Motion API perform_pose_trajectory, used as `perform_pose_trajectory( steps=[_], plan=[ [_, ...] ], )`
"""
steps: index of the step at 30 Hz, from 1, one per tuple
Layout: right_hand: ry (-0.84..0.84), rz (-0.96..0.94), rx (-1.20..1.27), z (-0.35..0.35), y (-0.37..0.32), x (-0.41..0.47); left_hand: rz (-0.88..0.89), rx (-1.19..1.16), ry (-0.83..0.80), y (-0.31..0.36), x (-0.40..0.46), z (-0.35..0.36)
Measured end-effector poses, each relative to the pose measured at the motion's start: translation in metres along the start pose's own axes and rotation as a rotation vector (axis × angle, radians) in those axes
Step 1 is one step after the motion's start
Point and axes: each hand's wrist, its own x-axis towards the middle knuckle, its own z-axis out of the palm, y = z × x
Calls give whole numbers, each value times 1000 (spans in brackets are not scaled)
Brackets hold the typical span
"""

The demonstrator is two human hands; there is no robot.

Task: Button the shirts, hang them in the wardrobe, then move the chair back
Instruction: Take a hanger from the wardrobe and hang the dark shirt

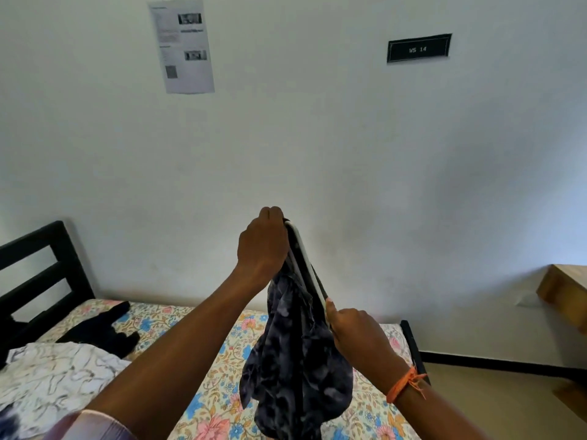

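- Head view, far left: a black headboard [38,265] is seen at the end of a bed [203,408] covered by a floral sheet.
- On the sheet near the headboard a black garment [104,331] is laid, and just in front of it a white patterned shirt [54,379] is left crumpled; both are judged to be waiting their turn.
- The left hand [262,246] is raised above the bed with its fingers curled round the top end of a white hanger [306,265], cloth being bunched under the same grip.
- A dark patterned shirt [295,369] is hung from the hanger and droops over the bed between the two forearms.
- The right hand [355,331] is closed round the lower end of the hanger, thumb laid along it; an orange wrist thread [405,384] is worn.
- The step in hand is judged to be fitting this shirt onto the hanger; whether it is buttoned cannot be told.
- Next, the shoulders would need to be spread evenly and the hanger carried to the wardrobe, which is not in view.
- At the far right a wooden bench [565,290] is seen against the wall.
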Motion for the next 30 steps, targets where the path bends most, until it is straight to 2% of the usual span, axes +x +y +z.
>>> perform_pose_trajectory(
  steps=[4,7,9,11,13,15,17,19,21,23,25,27,29,30],
  plan=[
    [-44,-42,-50,8,4,-3,60,39,11,-6,-7,1],
    [-125,-97,-171,9,1,-5,246,217,-8,-7,-11,4],
    [-118,-125,-148,14,4,-8,367,292,-44,-7,-17,5],
    [-192,-95,-85,9,7,-10,426,304,-75,-10,-22,9],
    [-199,-119,-88,4,8,-13,315,220,-84,-15,-30,15],
    [-191,-175,-88,2,4,-12,2,19,-70,-18,-32,20],
    [-221,-177,-76,-4,2,-6,-169,-139,-49,-16,-37,26],
    [-266,-151,-40,-7,6,-4,-35,-71,-33,-21,-46,30],
    [-327,-118,-13,-6,17,-8,237,75,-3,-25,-55,33],
    [-366,-100,-9,-4,23,-11,439,106,-82,-16,-68,34],
    [-372,-107,-22,-6,18,-6,547,96,-169,2,-82,36],
    [-332,-63,-41,-10,13,2,450,64,-246,17,-87,40],
    [-282,12,0,-15,18,13,189,-71,-300,23,-83,38],
    [-277,22,36,-17,21,17,118,-130,-298,22,-82,40]
  ],
)
